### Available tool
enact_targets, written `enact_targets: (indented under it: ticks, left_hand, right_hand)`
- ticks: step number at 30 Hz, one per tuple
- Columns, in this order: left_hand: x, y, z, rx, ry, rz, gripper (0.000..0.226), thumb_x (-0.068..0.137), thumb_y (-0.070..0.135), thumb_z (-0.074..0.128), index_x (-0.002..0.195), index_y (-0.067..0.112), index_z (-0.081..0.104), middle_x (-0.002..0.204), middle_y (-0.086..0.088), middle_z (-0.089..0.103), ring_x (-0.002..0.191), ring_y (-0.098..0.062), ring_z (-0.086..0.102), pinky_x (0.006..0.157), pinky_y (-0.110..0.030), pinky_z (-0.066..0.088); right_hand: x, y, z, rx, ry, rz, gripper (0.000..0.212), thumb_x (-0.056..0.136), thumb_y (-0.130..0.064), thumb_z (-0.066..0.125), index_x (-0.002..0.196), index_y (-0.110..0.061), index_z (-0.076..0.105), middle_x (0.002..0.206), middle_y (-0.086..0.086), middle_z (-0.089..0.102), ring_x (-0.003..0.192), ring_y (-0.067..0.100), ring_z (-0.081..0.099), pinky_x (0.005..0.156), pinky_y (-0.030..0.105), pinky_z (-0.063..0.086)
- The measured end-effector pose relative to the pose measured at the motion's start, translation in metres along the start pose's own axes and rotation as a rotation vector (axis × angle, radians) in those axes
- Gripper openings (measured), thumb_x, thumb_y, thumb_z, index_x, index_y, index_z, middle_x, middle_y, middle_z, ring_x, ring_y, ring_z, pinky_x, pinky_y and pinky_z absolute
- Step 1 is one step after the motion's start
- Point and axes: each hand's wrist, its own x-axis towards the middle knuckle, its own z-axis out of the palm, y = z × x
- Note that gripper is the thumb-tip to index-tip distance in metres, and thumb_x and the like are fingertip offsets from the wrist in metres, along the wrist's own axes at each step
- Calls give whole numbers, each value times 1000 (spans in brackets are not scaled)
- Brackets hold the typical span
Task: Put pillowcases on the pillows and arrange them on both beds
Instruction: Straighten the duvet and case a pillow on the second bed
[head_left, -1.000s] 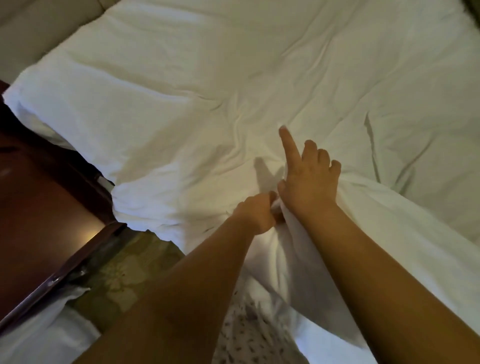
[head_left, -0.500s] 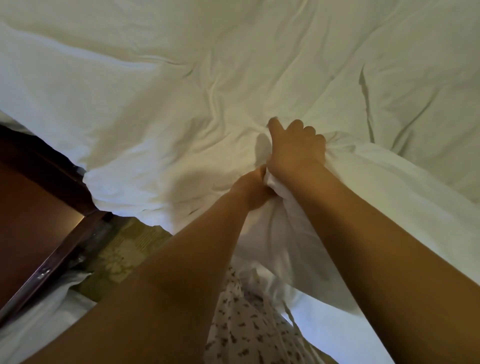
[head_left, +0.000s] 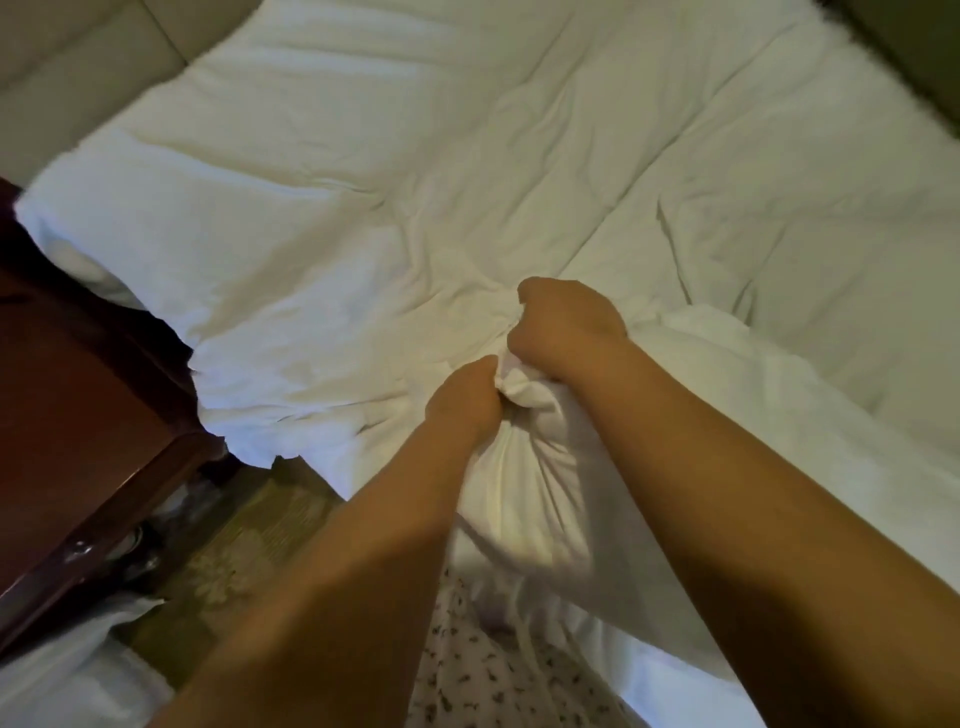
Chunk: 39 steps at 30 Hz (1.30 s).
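The person is working at the near edge of the bed (head_left: 467, 156), roughly midway along it. Both hands are gripping 1 bunched end of a white pillowcase (head_left: 540, 467). The left hand (head_left: 465, 400) is curling its fingers around the gathered cloth from the left. The right hand (head_left: 566, 327) is closing into a fist on the same bunch from above. The 2 hands are almost touching.

The pillowcase is lying plump across the near edge, running toward the near right corner under the right forearm. It is looking filled, so the pillow is probably going inside it. No bare pillow is showing, so how far in it sits cannot be told.

Judging from this, the task is sitting at an early or middle stage: 1 case is being pulled on or tidied. No finished pillow is clearly lying by the headboard (head_left: 78, 62). The white bulge at the far left corner could be bedding or a pillow. White bedding (head_left: 62, 675) beyond the nightstand (head_left: 78, 389) is likely the 2nd bed's, and nothing arranged is showing there, so placing on both beds is probably remaining.
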Motion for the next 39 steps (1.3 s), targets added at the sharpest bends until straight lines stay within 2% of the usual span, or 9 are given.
enact_targets:
  ticks: [5,10,14,17,24,27,33,35,39]
  left_hand:
    - [-92,24,5,-53,397,-29,23,94,36,42,86,23,59,92,-1,63,85,-24,58,77,-34,46]
    - [-185,89,-24,-104,696,96,36,89,54,44,76,24,60,74,4,59,68,-22,52,60,-31,37]
    - [-275,148,-64,-46,937,277,51,86,67,44,74,22,65,74,3,62,71,-26,54,62,-34,42]
    - [-338,181,-81,-9,1086,422,56,84,72,42,67,22,62,69,4,65,68,-25,57,63,-34,45]
    - [-404,200,-85,263,1273,490,66,84,75,28,69,20,61,66,5,64,67,-20,61,68,-38,54]
    - [-390,192,-80,420,1246,365,66,86,73,25,82,22,67,79,2,69,76,-21,63,70,-32,51]
    - [-355,159,-86,509,1140,325,40,90,59,46,83,21,57,89,-3,68,91,-26,62,68,-30,37]
    - [-356,155,-93,507,1095,416,35,88,58,51,79,24,50,82,-2,64,88,-26,61,67,-29,33]
    - [-360,144,-106,739,945,310,66,70,77,54,120,34,50,113,6,67,105,-20,60,91,-36,36]
  right_hand:
    - [-88,6,-37,319,186,-136,16,79,-16,54,90,-25,47,86,-5,53,72,16,49,51,24,31]
    - [-199,26,-106,624,579,-345,10,78,-18,59,84,-21,53,73,-9,52,66,10,51,53,25,40]
    - [-272,49,-170,835,912,-423,12,77,-18,62,89,-17,58,71,-8,52,64,9,51,54,25,46]
    - [-319,68,-205,910,1134,-452,11,81,-19,61,91,-20,54,75,-9,52,65,5,50,43,5,38]
    - [-352,63,-203,548,1659,-327,46,81,-11,64,122,-21,45,126,13,45,105,22,48,85,28,46]
    - [-347,47,-183,291,1555,-441,45,76,-18,59,120,-19,51,133,13,46,124,29,42,106,52,34]
    - [-286,36,-118,-20,617,-495,67,87,-54,44,146,-34,19,156,-1,23,145,22,13,115,58,-3]
    - [-275,36,-113,-9,615,-490,72,85,-55,46,147,-33,17,153,0,29,142,24,21,115,58,-1]
    - [-262,31,-122,-64,705,-450,71,84,-55,49,144,-27,24,145,3,41,136,26,32,115,55,2]
